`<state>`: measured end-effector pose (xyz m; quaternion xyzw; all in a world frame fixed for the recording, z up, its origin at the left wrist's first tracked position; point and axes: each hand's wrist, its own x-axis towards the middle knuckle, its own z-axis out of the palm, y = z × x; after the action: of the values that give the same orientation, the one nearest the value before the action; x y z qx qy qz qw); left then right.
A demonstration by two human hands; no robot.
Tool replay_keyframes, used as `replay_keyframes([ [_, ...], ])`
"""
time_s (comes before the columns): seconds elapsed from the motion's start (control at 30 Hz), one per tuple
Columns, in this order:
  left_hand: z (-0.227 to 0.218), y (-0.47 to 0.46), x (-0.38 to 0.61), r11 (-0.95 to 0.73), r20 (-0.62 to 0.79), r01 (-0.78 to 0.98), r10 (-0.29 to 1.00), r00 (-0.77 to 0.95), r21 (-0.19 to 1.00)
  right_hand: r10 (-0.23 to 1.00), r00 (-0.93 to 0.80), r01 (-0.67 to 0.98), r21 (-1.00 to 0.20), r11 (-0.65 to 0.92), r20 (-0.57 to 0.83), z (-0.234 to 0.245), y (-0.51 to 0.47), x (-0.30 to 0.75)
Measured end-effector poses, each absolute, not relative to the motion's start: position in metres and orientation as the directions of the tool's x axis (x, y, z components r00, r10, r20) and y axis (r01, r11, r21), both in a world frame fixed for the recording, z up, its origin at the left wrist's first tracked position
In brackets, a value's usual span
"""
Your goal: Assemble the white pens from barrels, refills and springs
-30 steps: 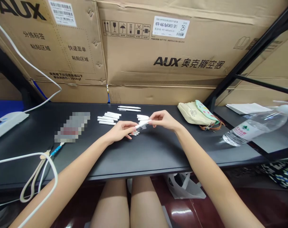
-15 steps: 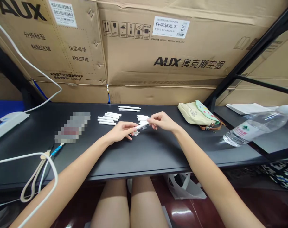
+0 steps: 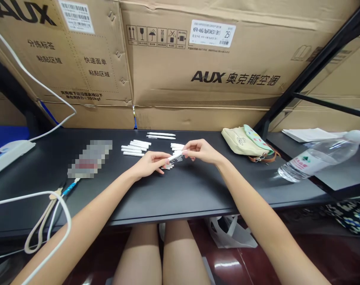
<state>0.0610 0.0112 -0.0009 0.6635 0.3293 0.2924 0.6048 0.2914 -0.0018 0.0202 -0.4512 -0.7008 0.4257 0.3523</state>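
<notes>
Between my two hands is a white pen barrel (image 3: 175, 156), tilted up towards the right. My left hand (image 3: 150, 163) pinches its lower left end between thumb and fingers. At the upper right end, my right hand (image 3: 201, 151) has its fingertips closed on the barrel or on a small part at its tip; I cannot tell which. Behind the hands lie several short white pen parts (image 3: 176, 146), partly hidden by my right hand. Tiny pieces (image 3: 168, 166) and clear or metallic bits (image 3: 179, 159) lie just under the held barrel.
Several white tubes (image 3: 132, 151) lie left of centre, with two whole white pens (image 3: 161, 135) behind. A pouch (image 3: 246, 141) and a water bottle (image 3: 313, 160) are on the right. A blurred-out object (image 3: 90, 160) with a cable and a power strip (image 3: 12, 156) are left. Cartons (image 3: 197, 91) wall the back.
My right hand has shifted slightly left along the barrel, closer to my left hand. Less of the barrel shows between them. The camera view has moved slightly.
</notes>
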Motion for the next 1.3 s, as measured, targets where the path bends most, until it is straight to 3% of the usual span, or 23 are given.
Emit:
replay_keyframes([
  [0.27, -0.001, 0.012, 0.060, -0.068, -0.008, 0.102, 0.795, 0.607, 0.993, 0.934, -0.348, 0.338, -0.919, 0.202, 0.077, 0.021, -0.004, 0.291],
  [0.4, 0.003, 0.009, 0.059, -0.161, 0.057, 0.141, 0.832, 0.552, 0.977, 0.944, -0.323, 0.276, -0.948, 0.155, 0.061, 0.020, -0.003, 0.288],
  [0.5, 0.008, 0.011, 0.059, -0.203, 0.151, 0.100, 0.911, 0.383, 0.974, 0.968, -0.228, 0.185, -0.971, 0.150, 0.106, 0.016, -0.001, 0.282],
  [0.6, 0.012, 0.016, 0.059, -0.074, 0.090, -0.128, 0.989, 0.116, 0.989, 0.962, -0.078, 0.149, -0.951, 0.270, 0.261, 0.008, -0.004, 0.267],
  [0.67, 0.013, 0.020, 0.060, 0.015, -0.017, -0.323, 1.000, -0.002, 0.946, 0.912, -0.022, 0.258, -0.879, 0.400, 0.409, 0.002, -0.008, 0.254],
  [0.77, 0.009, 0.023, 0.062, -0.010, -0.044, -0.438, 0.993, -0.112, 0.899, 0.782, -0.100, 0.515, -0.641, 0.569, 0.615, -0.008, -0.015, 0.237],
  [0.93, 0.003, 0.022, 0.066, -0.087, 0.008, -0.416, 0.983, -0.186, 0.905, 0.698, -0.279, 0.698, -0.360, 0.619, 0.660, -0.020, -0.016, 0.226],
  [1.13, 0.006, 0.023, 0.065, -0.054, -0.040, -0.467, 0.981, -0.189, 0.883, 0.635, -0.289, 0.746, -0.246, 0.618, 0.717, -0.023, -0.016, 0.224],
  [1.3, 0.006, 0.023, 0.065, -0.040, -0.054, -0.484, 0.982, -0.179, 0.874, 0.649, -0.289, 0.751, -0.253, 0.609, 0.704, -0.022, -0.018, 0.222],
])
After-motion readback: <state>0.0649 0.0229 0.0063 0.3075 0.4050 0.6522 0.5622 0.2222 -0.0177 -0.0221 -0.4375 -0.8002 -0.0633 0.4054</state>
